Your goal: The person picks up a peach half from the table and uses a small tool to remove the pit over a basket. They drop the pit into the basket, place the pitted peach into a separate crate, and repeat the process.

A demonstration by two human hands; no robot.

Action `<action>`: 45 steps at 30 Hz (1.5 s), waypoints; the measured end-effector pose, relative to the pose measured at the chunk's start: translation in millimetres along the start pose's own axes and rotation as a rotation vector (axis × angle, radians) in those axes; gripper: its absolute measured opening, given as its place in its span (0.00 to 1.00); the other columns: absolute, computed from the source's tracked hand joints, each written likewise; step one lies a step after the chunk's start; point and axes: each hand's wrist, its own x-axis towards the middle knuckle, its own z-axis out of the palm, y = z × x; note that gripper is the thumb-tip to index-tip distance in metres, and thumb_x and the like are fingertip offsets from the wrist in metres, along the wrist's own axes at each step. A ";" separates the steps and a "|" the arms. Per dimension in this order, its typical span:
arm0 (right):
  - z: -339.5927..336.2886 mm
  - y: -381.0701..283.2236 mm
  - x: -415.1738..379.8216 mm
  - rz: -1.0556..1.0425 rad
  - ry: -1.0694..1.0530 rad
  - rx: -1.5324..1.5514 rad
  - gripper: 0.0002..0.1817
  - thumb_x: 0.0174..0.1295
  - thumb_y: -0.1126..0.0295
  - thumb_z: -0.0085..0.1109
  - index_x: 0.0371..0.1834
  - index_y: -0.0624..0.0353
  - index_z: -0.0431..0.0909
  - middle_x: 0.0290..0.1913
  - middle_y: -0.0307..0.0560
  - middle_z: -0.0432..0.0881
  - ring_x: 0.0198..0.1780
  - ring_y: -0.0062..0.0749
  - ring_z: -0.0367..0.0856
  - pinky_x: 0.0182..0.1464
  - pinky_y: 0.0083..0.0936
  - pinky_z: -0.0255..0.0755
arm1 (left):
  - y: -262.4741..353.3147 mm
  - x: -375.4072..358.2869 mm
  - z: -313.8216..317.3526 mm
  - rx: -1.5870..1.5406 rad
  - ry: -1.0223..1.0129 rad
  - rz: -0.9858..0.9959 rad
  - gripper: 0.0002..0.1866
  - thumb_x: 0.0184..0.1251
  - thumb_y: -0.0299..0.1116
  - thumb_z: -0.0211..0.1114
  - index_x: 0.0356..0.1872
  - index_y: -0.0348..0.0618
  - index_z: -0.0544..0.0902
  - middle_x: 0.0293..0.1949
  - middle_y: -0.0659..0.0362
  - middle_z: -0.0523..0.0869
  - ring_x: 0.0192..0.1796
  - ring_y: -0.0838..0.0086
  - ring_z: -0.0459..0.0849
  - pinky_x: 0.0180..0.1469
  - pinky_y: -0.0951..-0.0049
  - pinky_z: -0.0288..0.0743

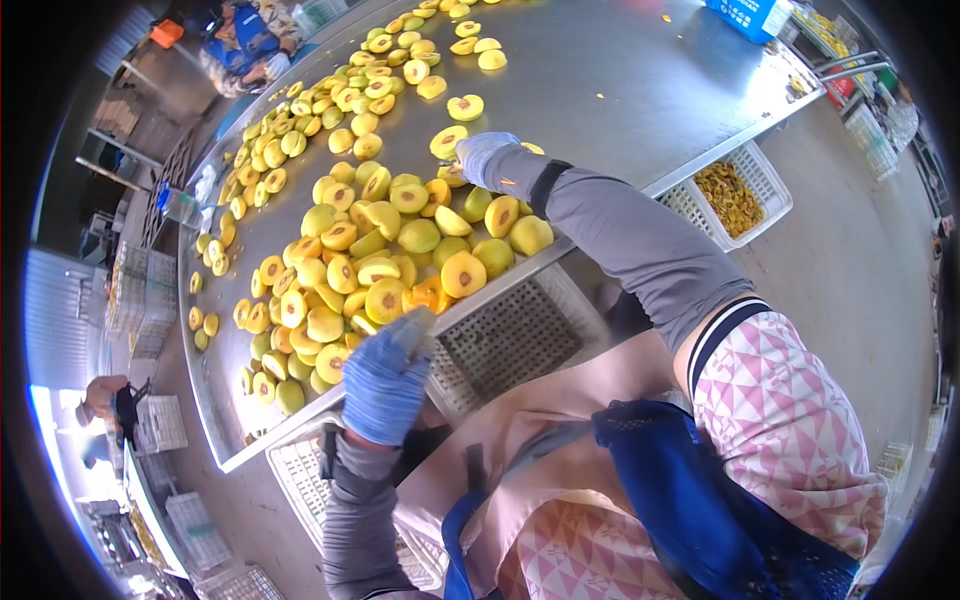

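Note:
My left hand [385,385], in a blue-striped glove, is closed at the near edge of a heap of yellow peach halves [385,300]. A bright orange, wet-looking piece of peach [428,295] is at its fingertips; what the fingers grip is partly hidden. Farther out, my right hand [486,160], in a pale glove, reaches over the far side of the heap with its fingers curled. A peach half [449,142] is right beside those fingers, and the hand hides whatever is in them. Many halves show brown centres.
The heap lies on a metal table [570,95] with a raised rim. Under its near edge stands a grey perforated crate [520,345]. A white crate [765,180] of brownish pieces is on the right. A blue box [745,15] stands at the far corner; a co-worker [245,45] is across the table.

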 end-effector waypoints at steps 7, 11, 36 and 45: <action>19.8 8.3 12.1 -0.120 0.187 -0.005 0.11 0.61 0.64 0.59 0.42 0.55 0.84 0.43 0.54 0.86 0.46 0.49 0.85 0.45 0.40 0.78 | 34.3 -13.5 14.8 -0.276 -0.041 -0.321 0.13 0.67 0.29 0.60 0.50 0.41 0.84 0.38 0.57 0.86 0.33 0.80 0.82 0.38 0.79 0.77; 14.6 -1.0 9.6 -0.136 0.152 0.050 0.17 0.62 0.63 0.59 0.55 0.51 0.78 0.47 0.54 0.84 0.50 0.50 0.82 0.51 0.40 0.76 | 38.4 -9.4 28.1 -0.755 0.037 -0.522 0.13 0.70 0.28 0.57 0.51 0.39 0.83 0.39 0.62 0.86 0.34 0.83 0.81 0.35 0.84 0.75; 38.2 -114.0 -272.7 0.036 -0.274 1.577 0.22 0.59 0.60 0.68 0.52 0.59 0.75 0.27 0.39 0.79 0.22 0.19 0.77 0.22 0.17 0.72 | 36.2 -46.8 91.7 -1.730 0.457 -0.631 0.38 0.70 0.65 0.44 0.51 0.33 0.77 0.45 0.47 0.84 0.47 0.61 0.82 0.54 0.62 0.78; 62.7 -95.3 -280.0 -0.231 0.036 1.077 0.16 0.68 0.62 0.58 0.50 0.63 0.73 0.36 0.50 0.79 0.36 0.40 0.79 0.40 0.31 0.73 | 18.9 -56.9 97.1 -1.800 0.415 -0.555 0.32 0.74 0.59 0.44 0.53 0.34 0.76 0.45 0.46 0.83 0.51 0.61 0.81 0.56 0.62 0.77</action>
